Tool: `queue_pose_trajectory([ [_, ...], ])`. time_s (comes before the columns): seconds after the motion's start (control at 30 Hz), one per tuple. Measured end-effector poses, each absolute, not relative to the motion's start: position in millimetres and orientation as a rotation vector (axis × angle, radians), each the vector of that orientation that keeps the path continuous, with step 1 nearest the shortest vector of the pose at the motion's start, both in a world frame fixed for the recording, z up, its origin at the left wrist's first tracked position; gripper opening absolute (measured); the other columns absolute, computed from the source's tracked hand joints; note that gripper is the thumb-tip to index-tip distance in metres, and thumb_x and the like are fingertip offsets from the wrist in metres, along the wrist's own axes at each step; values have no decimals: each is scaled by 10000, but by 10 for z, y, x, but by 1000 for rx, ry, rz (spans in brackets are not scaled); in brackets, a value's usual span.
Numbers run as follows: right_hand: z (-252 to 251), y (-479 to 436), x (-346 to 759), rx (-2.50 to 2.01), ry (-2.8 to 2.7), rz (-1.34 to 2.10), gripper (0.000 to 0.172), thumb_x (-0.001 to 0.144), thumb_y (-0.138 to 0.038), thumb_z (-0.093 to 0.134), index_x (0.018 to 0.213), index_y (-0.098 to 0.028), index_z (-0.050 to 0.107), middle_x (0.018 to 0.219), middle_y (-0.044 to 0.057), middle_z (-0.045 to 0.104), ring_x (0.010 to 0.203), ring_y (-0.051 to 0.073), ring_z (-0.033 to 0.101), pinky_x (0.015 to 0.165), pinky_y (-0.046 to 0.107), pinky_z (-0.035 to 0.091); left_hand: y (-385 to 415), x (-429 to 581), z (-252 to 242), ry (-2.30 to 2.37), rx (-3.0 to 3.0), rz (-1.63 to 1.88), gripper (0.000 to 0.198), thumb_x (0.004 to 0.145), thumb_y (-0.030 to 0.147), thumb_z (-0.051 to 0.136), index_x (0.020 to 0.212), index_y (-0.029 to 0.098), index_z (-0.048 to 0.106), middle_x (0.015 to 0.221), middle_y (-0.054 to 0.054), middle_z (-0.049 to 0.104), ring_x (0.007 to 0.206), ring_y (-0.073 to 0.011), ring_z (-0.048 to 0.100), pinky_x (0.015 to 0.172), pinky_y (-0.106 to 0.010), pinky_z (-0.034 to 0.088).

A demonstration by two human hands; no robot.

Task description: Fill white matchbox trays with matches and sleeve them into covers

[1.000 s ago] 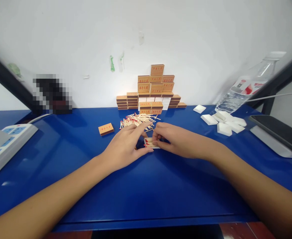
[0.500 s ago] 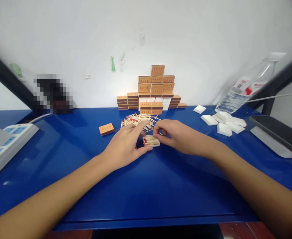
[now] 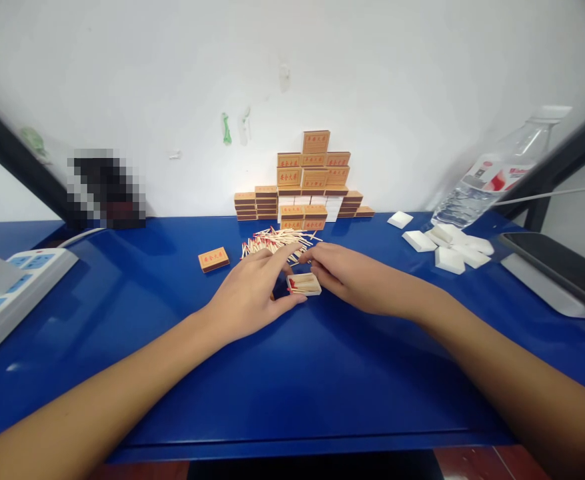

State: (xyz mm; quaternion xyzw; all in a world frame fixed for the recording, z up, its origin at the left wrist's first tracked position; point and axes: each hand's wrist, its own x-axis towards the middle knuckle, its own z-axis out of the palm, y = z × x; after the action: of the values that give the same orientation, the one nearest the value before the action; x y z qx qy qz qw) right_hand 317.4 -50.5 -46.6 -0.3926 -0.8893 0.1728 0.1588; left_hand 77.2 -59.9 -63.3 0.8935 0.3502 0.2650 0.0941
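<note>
A small white matchbox tray (image 3: 313,285) lies tilted on the blue table, with red-tipped matches inside. My left hand (image 3: 252,287) grips it from the left, thumb along the near side and the other fingers behind. Just beyond lies a loose heap of matches (image 3: 277,241). My right hand (image 3: 345,275) is over the tray's far right corner, its index finger reaching to the heap's near edge. Its thumb is apart from that finger, and I see no match between them. An orange matchbox (image 3: 213,259) lies left of my left hand.
Orange matchboxes (image 3: 314,179) are stacked against the wall behind the heap. At right are several white trays (image 3: 450,260), a leaning water bottle (image 3: 492,173) and a phone (image 3: 562,260) on a white box. A power strip (image 3: 22,280) sits at left.
My right hand has moved from the tray's right end away towards the match heap, its fingers loosening from a pinch. More of the tray shows now. My left hand has hardly moved.
</note>
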Motion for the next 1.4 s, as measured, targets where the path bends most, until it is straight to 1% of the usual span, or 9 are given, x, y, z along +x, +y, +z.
queue_pose_trajectory([
  [0.1,-494,-483,3178,-1133,-2556,504,239,1039,-206,437,1155,-190,645,1164,133,687,1079,274,627,948,436,497,-595,771,-632,1044,2641,781,783,901,314,818,1551,259,384,1122,-40,765,1126,-296,678,994,-483,533],
  [0.37,-431,-469,3209,-1141,-2585,560,249,1044,-217,451,1170,-200,665,1188,117,728,1057,263,663,897,387,487,-591,765,-628,1064,2627,764,789,901,314,816,1559,258,384,1135,-45,765,1172,-299,671,1023,-486,523],
  [0.6,-326,-528,3167,-1156,-2581,599,278,945,-147,545,1185,-198,675,800,-3,666,675,159,569,645,294,394,-592,768,-623,1079,2627,745,779,903,330,816,1550,236,392,1142,-56,765,1153,-306,671,1006,-496,535],
  [0.77,-308,-499,3189,-1188,-2605,605,257,880,-135,562,1051,-219,735,693,-31,594,608,140,503,597,291,346,-601,776,-599,1088,2618,742,749,912,341,799,1540,244,404,1118,-50,764,1146,-308,672,1011,-504,532],
  [0.87,-307,-469,3213,-1217,-2584,583,225,855,-139,568,969,-223,742,690,-29,612,608,139,512,597,291,355,-598,772,-609,1086,2636,750,743,916,334,793,1543,256,401,1112,-45,765,1144,-303,679,992,-484,537],
  [0.97,-294,-450,3224,-1279,-2424,584,232,845,-157,588,1017,-217,733,701,-26,661,616,146,562,614,295,402,-585,763,-632,1077,2650,770,749,917,326,795,1547,261,395,1110,-38,767,1137,-295,686,985,-470,536],
  [1.13,-272,-441,3194,-1250,-2025,852,134,851,-230,661,982,-206,677,850,34,783,737,181,694,712,327,528,-576,763,-640,1081,2649,786,743,914,312,801,1537,241,402,1092,-33,769,1137,-299,687,997,-480,528],
  [1.27,-289,-451,3134,-1307,-2033,1013,80,863,-269,668,892,-196,679,814,32,763,701,167,662,679,318,513,-586,774,-625,1109,2642,785,721,911,309,800,1520,233,422,1108,-46,770,1122,-300,691,977,-470,537],
  [1.4,-339,-458,3091,-1270,-2149,925,189,898,-373,660,871,-197,725,851,28,726,723,160,587,684,315,470,-584,776,-622,1114,2638,776,722,912,328,795,1524,249,421,1114,-49,770,1127,-301,693,976,-469,540],
])
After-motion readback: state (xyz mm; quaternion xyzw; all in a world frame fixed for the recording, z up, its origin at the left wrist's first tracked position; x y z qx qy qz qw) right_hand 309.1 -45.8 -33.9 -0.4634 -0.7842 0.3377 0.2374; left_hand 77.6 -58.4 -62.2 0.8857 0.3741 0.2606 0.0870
